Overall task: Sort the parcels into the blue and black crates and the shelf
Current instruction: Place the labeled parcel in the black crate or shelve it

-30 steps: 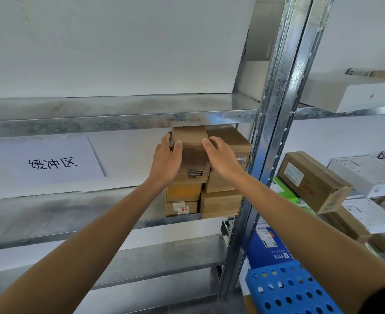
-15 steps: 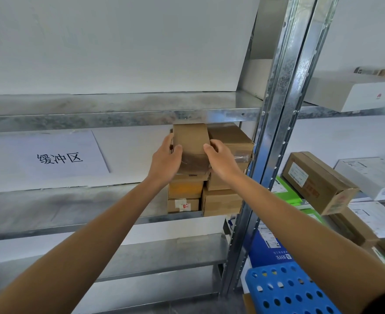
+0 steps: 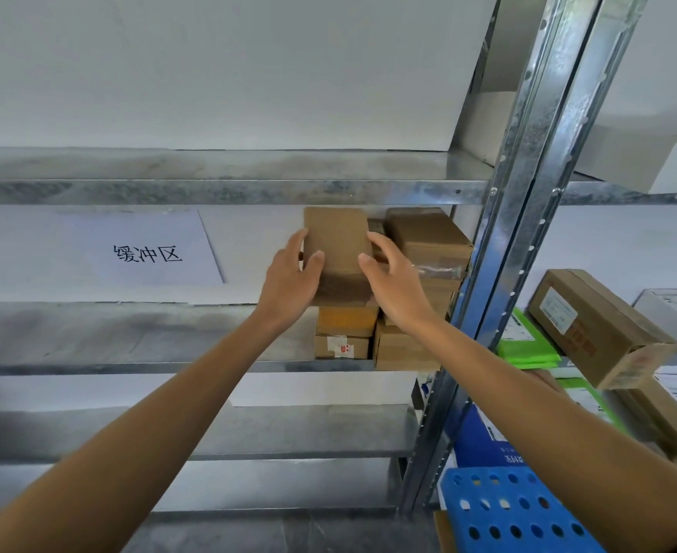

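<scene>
A flat brown cardboard parcel (image 3: pixel 337 241) lies on top of a stack of small boxes (image 3: pixel 345 327) on the metal shelf (image 3: pixel 129 333). My left hand (image 3: pixel 291 279) grips its left side, thumb on top. My right hand (image 3: pixel 392 283) holds its right side with curled fingers. A second stack of brown boxes (image 3: pixel 428 249) stands right beside it, against the shelf upright (image 3: pixel 528 217). A corner of the blue crate (image 3: pixel 504 512) shows at the bottom right.
A white paper sign with black characters (image 3: pixel 147 253) hangs on the wall behind the shelf. The neighbouring rack to the right holds a long brown box (image 3: pixel 596 329), green packets (image 3: pixel 524 345) and white boxes (image 3: pixel 676 309).
The parcel has gone further back and up onto the top of the stack, with both hands following it. The view has tilted up slightly.
</scene>
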